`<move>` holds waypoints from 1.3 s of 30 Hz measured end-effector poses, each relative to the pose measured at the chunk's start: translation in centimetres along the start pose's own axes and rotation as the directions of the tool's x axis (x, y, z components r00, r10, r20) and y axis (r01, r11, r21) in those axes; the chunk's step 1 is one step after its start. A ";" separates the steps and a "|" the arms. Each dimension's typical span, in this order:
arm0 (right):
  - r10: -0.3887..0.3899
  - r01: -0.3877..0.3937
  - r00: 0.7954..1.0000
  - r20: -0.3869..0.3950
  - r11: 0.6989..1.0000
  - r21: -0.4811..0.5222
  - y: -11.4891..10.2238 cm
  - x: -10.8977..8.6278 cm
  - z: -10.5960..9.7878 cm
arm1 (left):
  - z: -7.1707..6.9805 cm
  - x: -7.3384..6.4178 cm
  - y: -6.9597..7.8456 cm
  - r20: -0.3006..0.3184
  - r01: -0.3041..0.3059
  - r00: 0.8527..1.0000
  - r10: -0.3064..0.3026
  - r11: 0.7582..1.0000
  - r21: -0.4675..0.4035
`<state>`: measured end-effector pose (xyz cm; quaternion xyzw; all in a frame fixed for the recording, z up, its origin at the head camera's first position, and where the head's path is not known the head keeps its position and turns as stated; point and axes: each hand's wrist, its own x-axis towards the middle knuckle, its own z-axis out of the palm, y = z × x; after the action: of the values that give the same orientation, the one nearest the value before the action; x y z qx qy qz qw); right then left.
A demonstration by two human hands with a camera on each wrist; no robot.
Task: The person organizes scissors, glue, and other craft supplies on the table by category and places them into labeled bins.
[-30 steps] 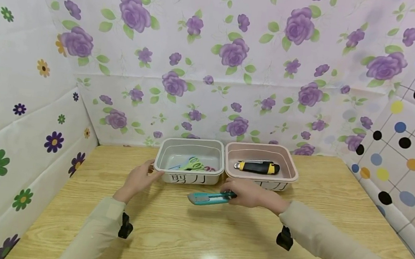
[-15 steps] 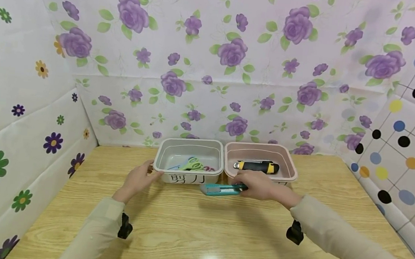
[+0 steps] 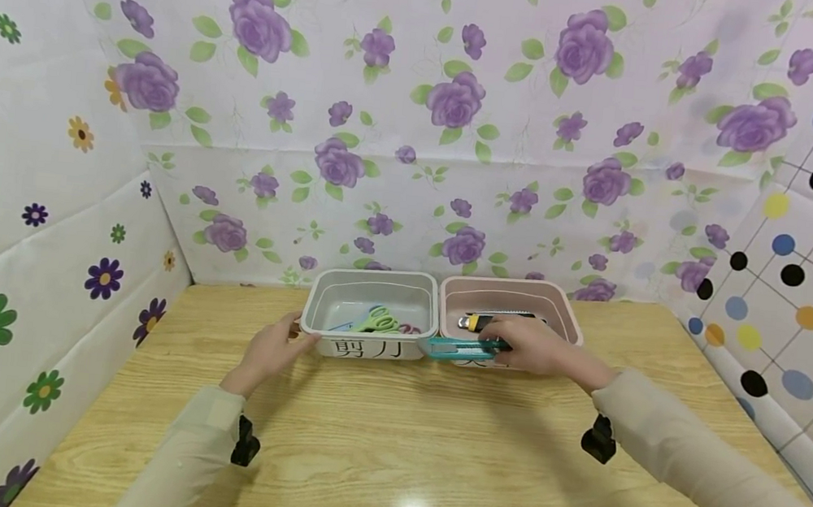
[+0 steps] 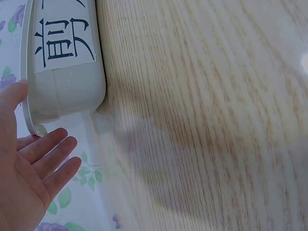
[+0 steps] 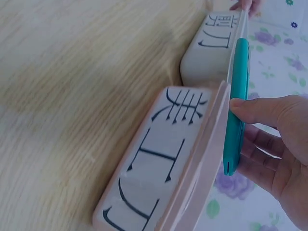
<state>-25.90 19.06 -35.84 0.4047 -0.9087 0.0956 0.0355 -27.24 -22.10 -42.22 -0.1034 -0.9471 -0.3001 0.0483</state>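
Observation:
My right hand (image 3: 532, 344) pinches a teal utility knife (image 5: 238, 91) between thumb and fingers, above the front rim of the pink plastic bin (image 5: 199, 154). In that bin lies a yellow-and-black utility knife (image 3: 475, 323), partly hidden by my hand, with another cutter behind it. My left hand (image 3: 271, 357) is at the left front corner of the grey bin (image 4: 72, 94). Its thumb rests on the rim, and the other fingers extend loosely by the corner. Green-handled scissors (image 3: 380, 320) and a pink-handled pair (image 3: 408, 329) lie inside the grey bin.
The two bins stand side by side at the back of a wooden table (image 3: 359, 445). Behind them hangs a floral cloth (image 3: 397, 195), with patterned cloths along both sides. Labels with black characters are on the bin fronts. A black camera is worn on each wrist.
My right hand has carried the teal utility knife rightward and away from me, from before the bins to over the pink bin's front rim. The left hand stays at the grey bin.

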 end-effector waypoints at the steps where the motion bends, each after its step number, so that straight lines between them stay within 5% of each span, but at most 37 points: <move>1: 0.003 -0.003 1.000 -0.001 1.000 -0.004 0.2 0.0 -0.1 | 0.0 0.0 0.0 0.000 0.001 1.000 -0.001 1.000 0.001; 17: -0.001 0.000 0.999 -0.037 0.999 -0.032 2.1 0.2 -1.8 | -0.1 0.0 0.0 -0.008 -0.008 1.000 0.008 1.000 -0.004; 39: 0.116 -0.118 0.993 0.028 0.992 0.046 5.9 0.0 -1.8 | 0.0 0.0 0.0 -0.001 0.010 1.000 -0.010 1.000 0.003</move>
<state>-30.31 23.31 -34.95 0.3526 -0.9288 0.1139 0.0088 -27.26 -22.11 -42.20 -0.0984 -0.9480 -0.2989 0.0476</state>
